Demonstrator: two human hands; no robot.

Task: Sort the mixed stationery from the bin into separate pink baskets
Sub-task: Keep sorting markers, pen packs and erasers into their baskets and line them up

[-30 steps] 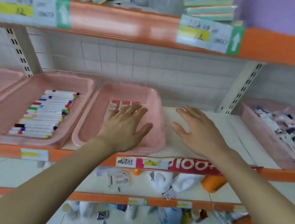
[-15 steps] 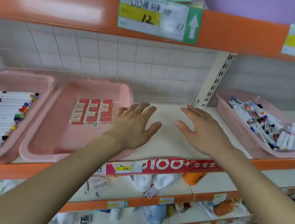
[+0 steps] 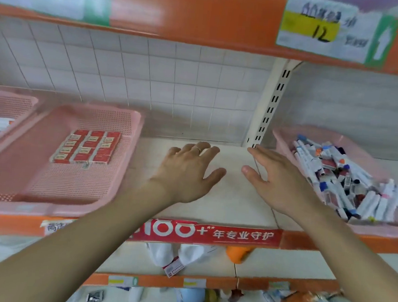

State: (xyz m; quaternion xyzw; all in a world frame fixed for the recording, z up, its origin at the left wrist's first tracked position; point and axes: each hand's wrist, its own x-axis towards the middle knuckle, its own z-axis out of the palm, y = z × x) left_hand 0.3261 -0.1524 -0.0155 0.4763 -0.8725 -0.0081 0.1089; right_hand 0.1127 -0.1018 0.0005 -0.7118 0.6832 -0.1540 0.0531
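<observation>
Left hand [image 3: 189, 171] and right hand [image 3: 279, 181]: fingers extended, holding nothing, over the shelf [image 3: 232, 201] between basket [image 3: 59, 187] and bin [image 3: 382, 228]. Basket, left, contains red boxes [image 3: 86, 149]. Bin, right, contains mixed stationery [image 3: 348, 181].

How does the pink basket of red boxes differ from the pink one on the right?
The pink mesh basket holds small red boxes in neat rows; the pink plastic bin holds marker pens in a jumbled heap. The basket's floor is mostly bare; the bin's is covered. Both rest on the white shelf.
</observation>
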